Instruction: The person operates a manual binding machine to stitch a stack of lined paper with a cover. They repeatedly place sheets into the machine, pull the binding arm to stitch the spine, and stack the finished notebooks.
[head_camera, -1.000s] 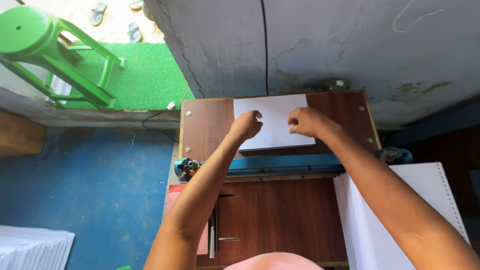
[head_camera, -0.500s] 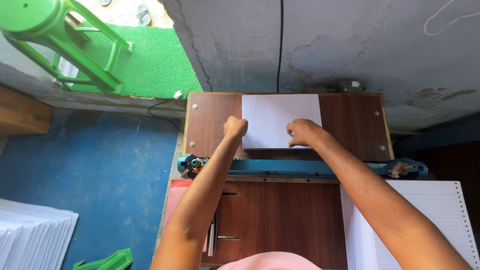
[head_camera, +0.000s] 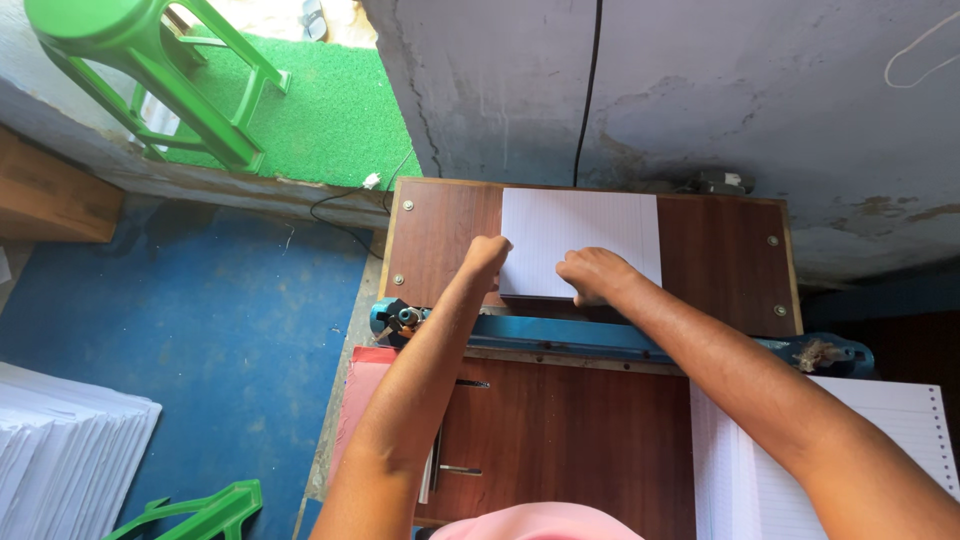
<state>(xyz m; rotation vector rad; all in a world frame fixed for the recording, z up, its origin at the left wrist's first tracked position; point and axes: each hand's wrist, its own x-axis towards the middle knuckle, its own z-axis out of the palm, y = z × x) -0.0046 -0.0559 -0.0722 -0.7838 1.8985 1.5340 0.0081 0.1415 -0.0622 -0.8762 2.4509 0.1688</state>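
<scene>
A stack of white ruled paper (head_camera: 585, 235) lies on the far part of a brown wooden cutter table (head_camera: 440, 225), past a blue cutter bar (head_camera: 600, 338). My left hand (head_camera: 487, 257) presses the stack's near left corner with curled fingers. My right hand (head_camera: 592, 275) rests on the stack's near edge, fingers bent over it. Both forearms reach over the blue bar.
A taller pile of ruled paper (head_camera: 900, 440) sits at the near right. Pink sheets (head_camera: 362, 395) hang off the table's left edge. White paper stacks (head_camera: 60, 450) lie on the blue floor at left. A green plastic stool (head_camera: 130, 60) stands at top left beside a grey wall (head_camera: 700, 90).
The view has shifted so the table sits more central. Both hands have drawn closer together on the near edge of the paper stack.
</scene>
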